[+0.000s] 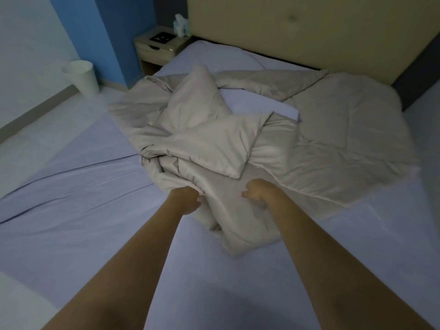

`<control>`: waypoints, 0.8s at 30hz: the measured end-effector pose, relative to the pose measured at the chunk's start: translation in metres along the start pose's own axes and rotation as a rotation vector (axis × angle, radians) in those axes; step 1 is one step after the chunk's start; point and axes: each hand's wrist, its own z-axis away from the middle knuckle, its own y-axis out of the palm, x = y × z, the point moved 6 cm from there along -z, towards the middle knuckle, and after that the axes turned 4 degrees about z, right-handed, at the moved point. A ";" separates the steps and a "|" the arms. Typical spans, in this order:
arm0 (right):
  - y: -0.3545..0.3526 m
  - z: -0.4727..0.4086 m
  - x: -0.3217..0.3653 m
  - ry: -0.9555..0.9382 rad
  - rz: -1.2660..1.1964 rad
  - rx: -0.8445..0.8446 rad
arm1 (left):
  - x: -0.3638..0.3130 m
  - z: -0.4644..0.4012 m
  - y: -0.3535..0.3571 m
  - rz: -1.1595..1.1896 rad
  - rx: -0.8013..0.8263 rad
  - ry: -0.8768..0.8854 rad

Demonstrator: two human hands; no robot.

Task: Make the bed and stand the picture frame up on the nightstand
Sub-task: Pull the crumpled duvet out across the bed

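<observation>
Bin (81, 76) by wall, contents hidden, left grip (187, 198) and right grip (256, 190) clutching crumpled duvet (333, 139)

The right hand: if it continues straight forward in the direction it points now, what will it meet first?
The right hand, gripping the duvet, points up the bed. Straight on, it would probably first meet the nearer pillow lying on the crumpled duvet just ahead, though depth is hard to judge from this single view.
</observation>
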 end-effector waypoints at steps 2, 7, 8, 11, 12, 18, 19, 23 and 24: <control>-0.018 -0.039 0.014 0.012 -0.055 -0.085 | 0.012 -0.044 -0.015 0.026 -0.056 0.025; -0.046 -0.131 0.032 -0.011 -0.124 -0.342 | 0.017 -0.139 -0.046 0.001 -0.426 0.120; -0.046 -0.148 0.031 -0.005 -0.144 -0.364 | 0.017 -0.155 -0.047 0.003 -0.465 0.125; -0.028 -0.197 0.031 -0.010 -0.165 -0.331 | 0.025 -0.208 -0.033 0.010 -0.396 0.098; -0.014 -0.210 0.034 -0.040 -0.169 -0.296 | 0.027 -0.223 -0.019 0.023 -0.336 0.090; 0.077 -0.206 0.032 -0.002 -0.196 -0.239 | 0.007 -0.227 0.085 -0.078 -0.244 0.121; 0.080 -0.193 0.030 -0.012 -0.194 -0.255 | 0.001 -0.217 0.094 -0.098 -0.265 0.122; 0.089 -0.140 0.006 -0.029 -0.152 -0.248 | -0.033 -0.166 0.096 -0.072 -0.317 0.190; 0.092 -0.123 -0.004 -0.028 -0.175 -0.239 | -0.044 -0.149 0.094 -0.052 -0.306 0.199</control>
